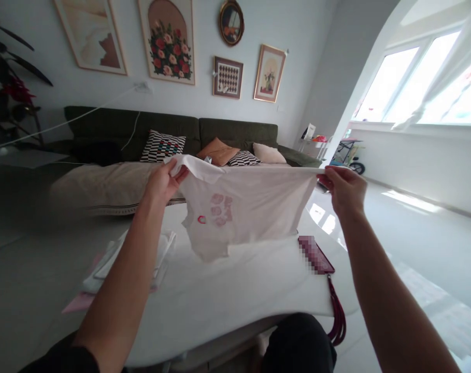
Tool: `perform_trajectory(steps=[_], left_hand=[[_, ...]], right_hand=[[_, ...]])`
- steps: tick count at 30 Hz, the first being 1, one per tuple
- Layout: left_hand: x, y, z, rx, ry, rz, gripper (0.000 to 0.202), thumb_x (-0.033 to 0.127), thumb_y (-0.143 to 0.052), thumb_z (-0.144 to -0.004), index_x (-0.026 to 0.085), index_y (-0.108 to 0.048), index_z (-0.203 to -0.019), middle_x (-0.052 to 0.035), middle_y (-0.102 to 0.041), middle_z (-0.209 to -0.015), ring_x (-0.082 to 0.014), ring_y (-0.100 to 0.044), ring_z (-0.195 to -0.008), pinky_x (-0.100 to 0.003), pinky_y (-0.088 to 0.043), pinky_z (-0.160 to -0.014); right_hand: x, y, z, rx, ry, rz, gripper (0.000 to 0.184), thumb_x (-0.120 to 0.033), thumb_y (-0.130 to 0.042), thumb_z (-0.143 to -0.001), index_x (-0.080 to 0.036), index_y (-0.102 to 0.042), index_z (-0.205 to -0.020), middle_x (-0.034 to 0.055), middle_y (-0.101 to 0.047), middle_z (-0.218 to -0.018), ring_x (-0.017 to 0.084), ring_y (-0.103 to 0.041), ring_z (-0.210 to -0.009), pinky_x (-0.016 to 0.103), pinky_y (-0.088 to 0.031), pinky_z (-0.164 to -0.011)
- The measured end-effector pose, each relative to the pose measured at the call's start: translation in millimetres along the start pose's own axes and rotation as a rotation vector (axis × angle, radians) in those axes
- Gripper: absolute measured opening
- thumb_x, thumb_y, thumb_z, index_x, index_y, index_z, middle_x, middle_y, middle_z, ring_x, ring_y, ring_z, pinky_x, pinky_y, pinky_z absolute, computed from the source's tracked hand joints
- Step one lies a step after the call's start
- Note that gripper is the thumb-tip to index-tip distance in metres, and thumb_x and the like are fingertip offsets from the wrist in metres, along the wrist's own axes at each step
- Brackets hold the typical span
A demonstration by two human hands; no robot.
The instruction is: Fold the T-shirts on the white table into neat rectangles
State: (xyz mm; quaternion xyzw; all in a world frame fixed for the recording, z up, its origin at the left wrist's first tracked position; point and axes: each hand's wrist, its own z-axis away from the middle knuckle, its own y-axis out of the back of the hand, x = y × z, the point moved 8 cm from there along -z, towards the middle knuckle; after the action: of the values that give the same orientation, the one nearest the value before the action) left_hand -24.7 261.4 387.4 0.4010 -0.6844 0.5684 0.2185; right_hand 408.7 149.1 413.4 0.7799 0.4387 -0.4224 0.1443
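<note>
A white T-shirt (251,207) with a faint pink print hangs stretched in the air above a white table (219,300). My left hand (163,181) is closed on one upper edge of the shirt. At the other end my right hand (346,189) pinches the opposite edge. The shirt's lower part droops toward the tabletop.
A stack of folded clothes (130,259) lies on the table's left side. A dark red phone (316,254) with a strap sits near the right edge. Behind stands a dark green sofa (173,132) with cushions, a plant at far left, and a bright window to the right.
</note>
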Motion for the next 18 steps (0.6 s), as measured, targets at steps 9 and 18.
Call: perform_trajectory(steps=[9,18], left_hand=[[-95.4,92.8,154.8,0.333,0.156,-0.192,0.027,0.028,-0.069,-0.062,0.017,-0.06,-0.085,-0.0006,-0.065,-0.088,-0.0154,-0.061,-0.08,-0.02,-0.053,-0.055],[-218.9,222.7,317.9,0.583,0.833,-0.346,0.028,0.019,-0.071,-0.059,0.016,-0.06,-0.085,-0.0032,-0.066,-0.087,-0.0206,-0.065,-0.075,-0.026,-0.052,-0.053]], right_hand=[[92.5,98.2,170.5,0.173,-0.371,0.216,0.042,-0.041,-0.073,-0.058,-0.013,-0.066,-0.088,0.0049,-0.066,-0.075,0.017,-0.062,-0.067,0.031,-0.054,-0.066],[213.7,157.3,316.0,-0.196,-0.772,0.404,0.043,-0.051,-0.066,-0.056,-0.016,-0.069,-0.082,0.0005,-0.062,-0.058,0.015,-0.059,-0.055,0.021,-0.049,-0.052]])
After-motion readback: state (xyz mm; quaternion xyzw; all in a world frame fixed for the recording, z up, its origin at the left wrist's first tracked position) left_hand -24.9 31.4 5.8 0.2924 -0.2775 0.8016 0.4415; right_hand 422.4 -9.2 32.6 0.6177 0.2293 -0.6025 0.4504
